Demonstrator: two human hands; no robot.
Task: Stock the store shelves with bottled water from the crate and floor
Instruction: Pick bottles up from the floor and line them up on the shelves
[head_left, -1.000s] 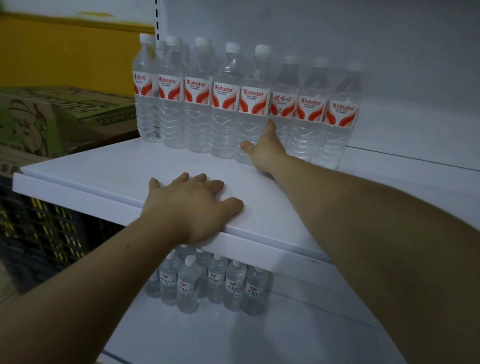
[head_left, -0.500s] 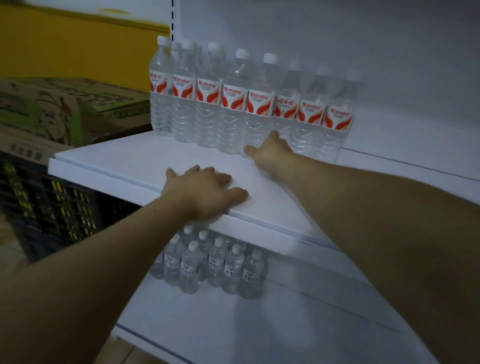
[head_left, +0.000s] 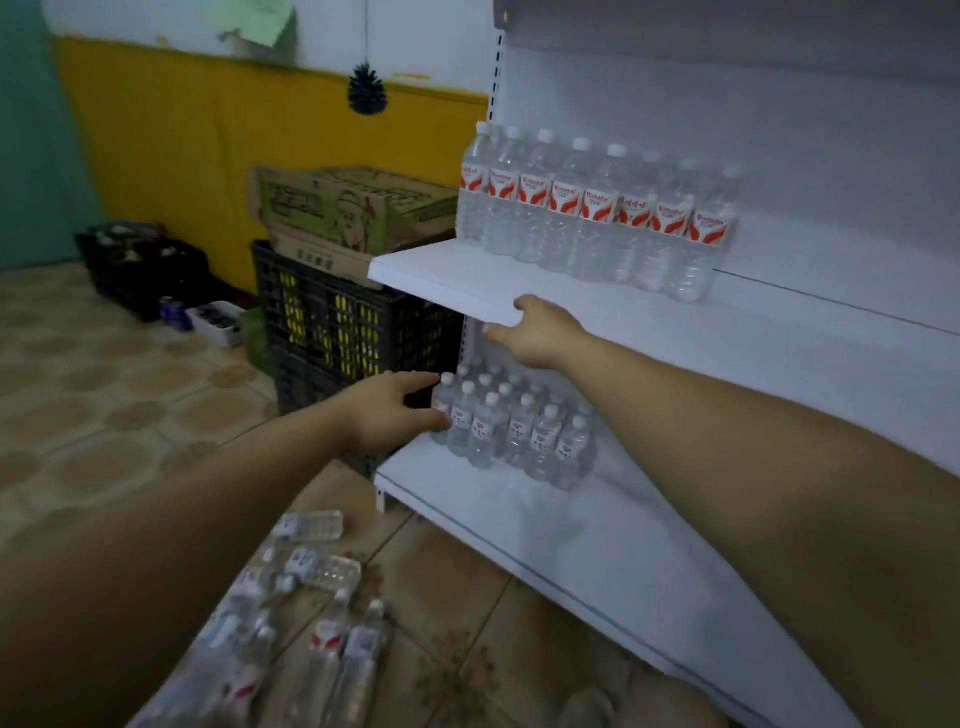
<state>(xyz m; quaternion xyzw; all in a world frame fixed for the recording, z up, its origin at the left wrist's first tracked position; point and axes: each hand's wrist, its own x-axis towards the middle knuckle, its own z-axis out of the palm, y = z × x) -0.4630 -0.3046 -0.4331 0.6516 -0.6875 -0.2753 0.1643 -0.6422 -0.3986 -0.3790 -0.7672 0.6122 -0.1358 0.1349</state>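
Found left hand (head_left: 395, 413) spread wide, forefinger and thumb reaching out straight to the end bottle (head_left: 443, 404) at the left of the small bottles (head_left: 511, 423), forefinger at its cap, thumb against its label. Cannot confirm a closed grip. Noted the small bottles standing upright in a tight cluster at the left end of the lower shelf (head_left: 571, 551), directly ahead of the left fingertips.

Found right hand (head_left: 543, 332) pinching the front edge of the upper shelf (head_left: 457, 278), thumb on top, fingers underneath. Placed it just above the small bottles, apart from them. Recorded tall bottles (head_left: 597, 208) in an upright row at the back of the upper shelf, behind and above the right hand, untouched.

Recorded floor bottles (head_left: 317, 603) lying on their sides on the tiles (head_left: 104, 415) below the left forearm, near the lower shelf's front corner, well clear of both hands.

Noted black crate (head_left: 332, 322) just left of the shelving, beyond the left hand, with a cardboard box (head_left: 348, 208) resting on top. Noted second crate (head_left: 140, 265) further left by the yellow wall (head_left: 171, 145); contents too blurred to identify.
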